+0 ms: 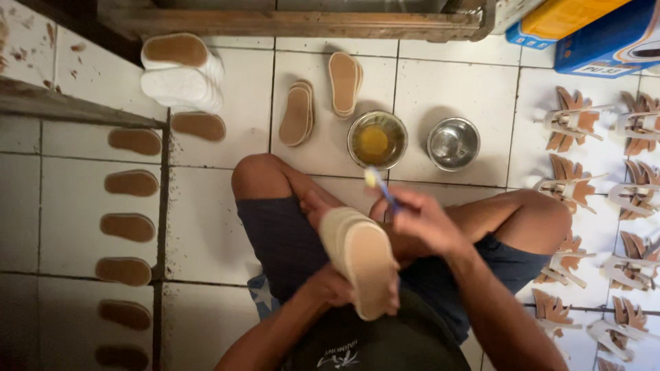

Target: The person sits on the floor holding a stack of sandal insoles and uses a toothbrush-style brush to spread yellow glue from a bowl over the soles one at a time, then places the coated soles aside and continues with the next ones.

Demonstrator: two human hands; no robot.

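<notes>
Left hand [337, 287] cups sole [359, 257] near its lower end, fingers wrapped; sole's long axis runs upper-left to lower-right; right hand [421, 221] pinches brush [380, 185], bristles toward bowl [377, 140]

Left hand [337, 285] mostly behind the sole [361, 257]; brush [381, 189] tip blurred; boxes [591, 27] cut off

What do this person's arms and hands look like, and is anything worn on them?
Both arms are bare to the frame's bottom edge: no sleeves show. The left hand and right hand wear no gloves, and no rings, watch or bracelet can be made out.
</notes>
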